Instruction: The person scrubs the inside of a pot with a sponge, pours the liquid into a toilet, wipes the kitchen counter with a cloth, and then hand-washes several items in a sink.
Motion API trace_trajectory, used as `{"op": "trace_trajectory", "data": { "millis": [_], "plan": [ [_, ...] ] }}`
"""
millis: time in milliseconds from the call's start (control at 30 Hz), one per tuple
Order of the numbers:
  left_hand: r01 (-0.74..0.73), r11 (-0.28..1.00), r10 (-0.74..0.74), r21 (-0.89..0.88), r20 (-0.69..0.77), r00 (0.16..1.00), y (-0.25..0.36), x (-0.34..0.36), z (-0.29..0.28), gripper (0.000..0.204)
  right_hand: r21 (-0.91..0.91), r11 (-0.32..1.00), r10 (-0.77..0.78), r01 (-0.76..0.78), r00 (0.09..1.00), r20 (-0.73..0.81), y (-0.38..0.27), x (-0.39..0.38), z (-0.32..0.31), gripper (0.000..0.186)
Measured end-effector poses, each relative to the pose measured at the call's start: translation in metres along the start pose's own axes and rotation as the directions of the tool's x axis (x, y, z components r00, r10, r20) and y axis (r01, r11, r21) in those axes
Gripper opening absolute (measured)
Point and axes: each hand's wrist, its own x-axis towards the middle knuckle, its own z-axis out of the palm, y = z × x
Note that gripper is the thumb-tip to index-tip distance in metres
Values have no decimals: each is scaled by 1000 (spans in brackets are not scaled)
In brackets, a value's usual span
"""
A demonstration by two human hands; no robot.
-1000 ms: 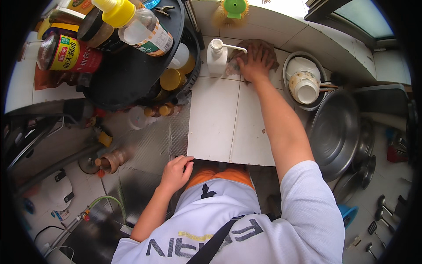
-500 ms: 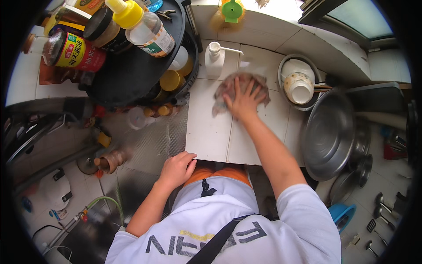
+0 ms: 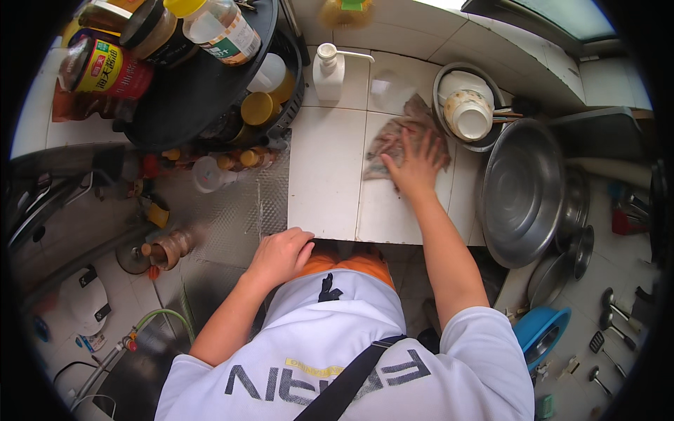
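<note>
My right hand (image 3: 414, 168) lies flat with spread fingers on a crumpled, patterned brownish cloth (image 3: 400, 140), pressing it against the white tiled counter (image 3: 326, 175). One corner of the cloth points up toward the metal bowl. At the counter's front edge rests my left hand (image 3: 282, 254), its fingers curled together and apart from the cloth; no object shows in it. A white pump bottle (image 3: 328, 76) stands at the back of the counter. Right of the cloth, a metal bowl (image 3: 438, 105) holds white dishes, with a patterned bowl (image 3: 469, 116) on top.
On the left, a black round rack (image 3: 210, 91) carries bottles and jars, including a plastic bottle (image 3: 221, 31). A large metal basin (image 3: 523, 193) leans beside the counter's right side. Lower right are a blue basin (image 3: 562, 319) and several hanging utensils. A yellow-green brush (image 3: 347, 10) hangs behind.
My right hand has slid the cloth right and slightly nearer, closer to the metal bowl. The whole view has shifted a little; my left hand stays at the counter edge.
</note>
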Motion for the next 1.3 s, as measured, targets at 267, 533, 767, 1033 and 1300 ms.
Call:
{"op": "trace_trajectory", "data": {
  "millis": [267, 533, 767, 1033, 1300],
  "plan": [
    [-29, 1000, 29, 1, -60, 998, -22, -18, -31, 18, -37, 948, 317, -316, 948, 16, 106, -54, -2, 103],
    [19, 1000, -18, 23, -35, 999, -51, -61, -22, 20, -21, 907, 420, -421, 900, 117, 101, -172, 3, 101],
    [-15, 1000, 13, -25, -85, 996, -64, -67, -13, 19, 54, 752, 658, -658, 753, 15, 123, -204, 30, 103],
    [-44, 999, 44, 16, 5, 999, -36, -73, 21, 20, 67, 997, 49, -49, 999, -3, -84, -191, 40, 103],
    [-108, 985, 95, 138, 96, 991, 30, -115, 43, 20, 201, 929, -303, 310, 951, -67, -121, -185, 50, 100]
  ]
}}
